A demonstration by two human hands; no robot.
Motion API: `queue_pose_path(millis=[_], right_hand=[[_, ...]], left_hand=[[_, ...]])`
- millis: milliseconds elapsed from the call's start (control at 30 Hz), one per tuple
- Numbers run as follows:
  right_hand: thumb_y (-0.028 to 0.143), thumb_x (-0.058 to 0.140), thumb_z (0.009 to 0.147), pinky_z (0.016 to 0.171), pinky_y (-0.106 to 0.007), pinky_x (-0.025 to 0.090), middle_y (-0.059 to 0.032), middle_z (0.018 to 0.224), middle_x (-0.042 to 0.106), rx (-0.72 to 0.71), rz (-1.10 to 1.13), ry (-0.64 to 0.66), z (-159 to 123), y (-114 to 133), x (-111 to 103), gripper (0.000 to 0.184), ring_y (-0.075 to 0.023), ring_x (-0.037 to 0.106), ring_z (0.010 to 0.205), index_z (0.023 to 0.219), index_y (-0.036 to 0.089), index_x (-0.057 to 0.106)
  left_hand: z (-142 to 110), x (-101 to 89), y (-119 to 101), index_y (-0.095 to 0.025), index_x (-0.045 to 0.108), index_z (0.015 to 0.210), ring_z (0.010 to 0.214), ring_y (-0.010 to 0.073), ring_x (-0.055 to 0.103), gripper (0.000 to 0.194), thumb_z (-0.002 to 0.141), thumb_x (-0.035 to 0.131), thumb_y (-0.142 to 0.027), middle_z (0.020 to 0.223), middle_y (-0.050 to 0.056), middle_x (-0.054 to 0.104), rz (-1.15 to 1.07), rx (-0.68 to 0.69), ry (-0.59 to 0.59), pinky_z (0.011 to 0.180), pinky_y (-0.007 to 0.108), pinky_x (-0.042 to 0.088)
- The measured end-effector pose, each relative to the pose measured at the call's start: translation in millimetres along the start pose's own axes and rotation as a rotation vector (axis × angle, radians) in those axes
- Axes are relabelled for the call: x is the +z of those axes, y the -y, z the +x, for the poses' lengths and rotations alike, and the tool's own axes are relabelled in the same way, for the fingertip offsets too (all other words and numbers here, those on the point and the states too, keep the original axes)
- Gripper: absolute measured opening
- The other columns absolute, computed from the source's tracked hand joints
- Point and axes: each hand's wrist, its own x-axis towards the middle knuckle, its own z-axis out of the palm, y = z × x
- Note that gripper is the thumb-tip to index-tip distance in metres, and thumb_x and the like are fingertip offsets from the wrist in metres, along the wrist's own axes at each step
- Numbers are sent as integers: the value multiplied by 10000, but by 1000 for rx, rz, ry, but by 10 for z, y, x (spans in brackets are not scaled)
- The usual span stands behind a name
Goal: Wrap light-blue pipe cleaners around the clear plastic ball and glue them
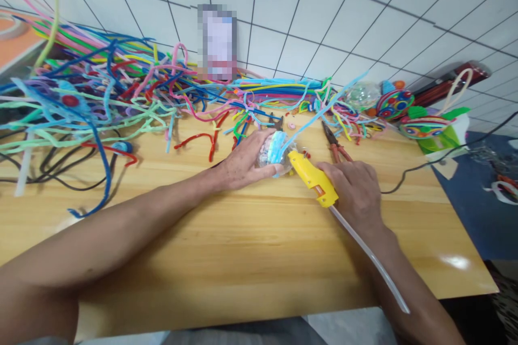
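Observation:
My left hand (245,164) is closed around a clear ball (267,156) partly covered with light-blue pipe cleaner. From the ball a loose light-blue pipe cleaner (324,113) sticks up to the right. My right hand (358,188) grips a yellow glue gun (313,178), its front end close beside the ball. Whether the nozzle touches the ball I cannot tell. A clear glue stick (372,256) trails from the back of the gun over my right forearm. Just beyond my right hand lie pliers with reddish handles (335,145).
Tangled pipe cleaners (101,86) heap along the back left, with a straight bundle (279,89) near the wall. Finished-looking colourful ornaments (394,102) and another clear ball (363,95) stand back right. A black cable (429,164) crosses the right side. A blurred phone-like screen (219,43) leans at the wall.

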Motion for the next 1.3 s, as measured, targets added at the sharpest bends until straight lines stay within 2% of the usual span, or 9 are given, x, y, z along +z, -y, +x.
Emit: queue_pose_path(millis=[100, 233, 367, 567, 800, 1000, 1200, 1300], right_hand=[[285, 573, 1085, 823, -402, 431, -52, 881, 704, 13, -17, 21, -29, -56, 11, 246, -246, 609, 865, 1291, 231, 696], [300, 561, 1098, 838, -407, 454, -57, 921, 727, 4, 0, -31, -80, -87, 45, 277, -237, 626, 870, 1323, 213, 696], [325, 573, 1083, 838, -422, 462, -68, 961, 749, 12, 19, -1, -119, -71, 80, 313, -247, 643, 883, 1359, 252, 699], [281, 547, 1100, 802, -407, 452, -49, 895, 734, -25, 1, -42, -50, -41, 47, 247, -231, 615, 811, 1300, 220, 680], [249, 566, 1088, 826, -390, 452, -39, 888, 718, -2, 19, 7, -28, -52, 21, 258, -233, 634, 848, 1322, 216, 668], [240, 578, 1068, 828, -393, 456, -40, 906, 746, -12, 43, -73, -82, -57, 103, 254, -233, 646, 844, 1304, 232, 672], [273, 523, 1116, 818, -384, 443, -41, 904, 755, 3, 10, -13, -108, -92, 92, 227, -218, 637, 849, 1243, 231, 707], [274, 496, 1128, 817, -383, 440, -42, 909, 755, 16, 18, -27, -102, -79, 98, 247, -219, 636, 851, 1236, 238, 715]], left_hand=[[-1, -8, -3, -184, 371, 1636, 1531, 393, 530, 813, 1005, 681, -593, 1649, 225, 521, 0, 6, 9, 1302, 601, 438], [4, -9, 8, -188, 377, 1638, 1531, 392, 532, 819, 995, 696, -582, 1641, 219, 529, -7, 11, -1, 1302, 595, 440], [5, -14, 9, -185, 376, 1643, 1527, 397, 534, 829, 993, 703, -582, 1643, 223, 528, -10, 8, 5, 1298, 599, 443], [10, -19, 4, -193, 387, 1639, 1515, 380, 543, 830, 994, 699, -612, 1629, 212, 536, -9, 5, 11, 1296, 578, 448], [7, -9, 4, -169, 402, 1629, 1489, 405, 554, 855, 978, 698, -637, 1592, 226, 560, -19, -29, 0, 1274, 602, 450], [5, -27, -1, -191, 390, 1633, 1515, 386, 542, 828, 989, 690, -617, 1626, 215, 539, -13, -13, 17, 1298, 583, 442], [13, -23, -3, -203, 385, 1630, 1514, 385, 540, 813, 987, 700, -587, 1631, 211, 536, -19, -2, 14, 1295, 591, 447], [7, -22, -11, -198, 378, 1634, 1512, 391, 539, 819, 985, 695, -584, 1636, 216, 530, -17, -12, 17, 1292, 599, 447]])
